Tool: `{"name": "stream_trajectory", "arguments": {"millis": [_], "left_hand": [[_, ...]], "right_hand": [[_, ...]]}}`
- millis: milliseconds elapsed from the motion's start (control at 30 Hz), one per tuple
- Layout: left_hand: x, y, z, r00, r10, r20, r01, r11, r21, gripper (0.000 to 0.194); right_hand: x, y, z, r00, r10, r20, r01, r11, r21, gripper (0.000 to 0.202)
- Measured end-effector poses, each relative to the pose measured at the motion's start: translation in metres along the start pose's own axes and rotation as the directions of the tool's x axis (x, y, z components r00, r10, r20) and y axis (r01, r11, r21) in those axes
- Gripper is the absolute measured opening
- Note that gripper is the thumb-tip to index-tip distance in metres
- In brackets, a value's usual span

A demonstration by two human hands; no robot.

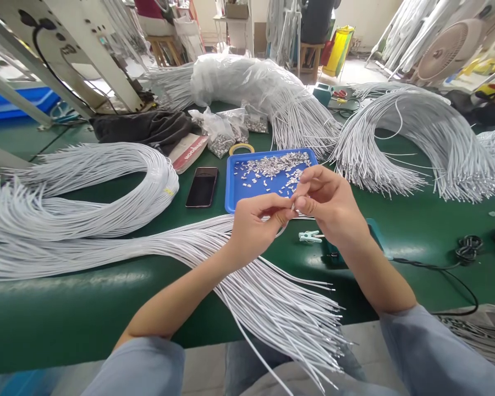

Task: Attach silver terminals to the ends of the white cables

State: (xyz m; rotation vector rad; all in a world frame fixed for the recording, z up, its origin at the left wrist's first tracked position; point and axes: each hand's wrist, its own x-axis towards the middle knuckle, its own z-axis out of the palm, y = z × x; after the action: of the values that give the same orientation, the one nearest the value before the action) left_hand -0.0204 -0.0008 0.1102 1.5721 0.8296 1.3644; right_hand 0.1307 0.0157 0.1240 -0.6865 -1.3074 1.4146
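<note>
My left hand (253, 225) is closed in a pinch on a white wire (282, 229), close to its end. Against those fingertips, my right hand (332, 206) pinches at the wire's tip; a small metal terminal seems to be there, mostly hidden by the fingers. Both hands are over the near right edge of a blue tray (230, 190), which holds many small silvery terminals (272, 165). Beneath my left forearm, a loose bundle of white wires (272, 291) spreads toward the table's front edge. A pale green clip (311, 237) on a teal device (375, 235) sits below my right hand.
Coiled white wires (148, 187) lie at left, with more bundles (396, 132) at back right. A phone (202, 187), yellow tape roll (241, 149) and bags of metal parts (220, 135) surround the tray. A black cable (421, 266) crosses the green table (107, 313) at right.
</note>
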Motion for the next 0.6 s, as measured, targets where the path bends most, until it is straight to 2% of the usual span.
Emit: {"name": "stream_trajectory", "arguments": {"millis": [100, 167, 300, 400, 500, 600], "left_hand": [[-0.002, -0.001, 0.001, 0.999, 0.019, -0.044, -0.019, 1.0, 0.001, 0.022], [-0.003, -0.002, 0.001, 0.999, 0.018, -0.051, -0.018, 1.0, -0.002, 0.024], [-0.002, -0.002, 0.0, 1.0, -0.008, -0.026, 0.008, 1.0, -0.012, 0.029], [-0.001, -0.003, 0.0, 1.0, -0.026, 0.001, 0.026, 0.999, -0.041, 0.031], [-0.002, -0.004, -0.001, 0.999, -0.036, 0.011, 0.036, 0.996, -0.076, 0.029], [-0.002, -0.005, -0.002, 0.999, -0.046, -0.019, 0.044, 0.995, -0.09, 0.024]], "right_hand": [[0.0, 0.003, 0.004, 0.994, 0.1, 0.035, -0.103, 0.988, 0.114, 0.043], [-0.002, 0.003, 0.007, 0.993, 0.116, 0.014, -0.117, 0.985, 0.128, 0.043], [-0.007, 0.004, 0.013, 0.998, -0.003, -0.07, 0.007, 0.999, 0.054, 0.033], [-0.01, 0.005, 0.015, 0.992, -0.11, -0.068, 0.109, 0.994, -0.02, 0.021], [-0.011, 0.007, 0.012, 0.974, -0.2, -0.102, 0.189, 0.976, -0.107, 0.009], [-0.011, 0.007, 0.009, 0.95, -0.265, -0.167, 0.221, 0.944, -0.243, 0.011]]}}
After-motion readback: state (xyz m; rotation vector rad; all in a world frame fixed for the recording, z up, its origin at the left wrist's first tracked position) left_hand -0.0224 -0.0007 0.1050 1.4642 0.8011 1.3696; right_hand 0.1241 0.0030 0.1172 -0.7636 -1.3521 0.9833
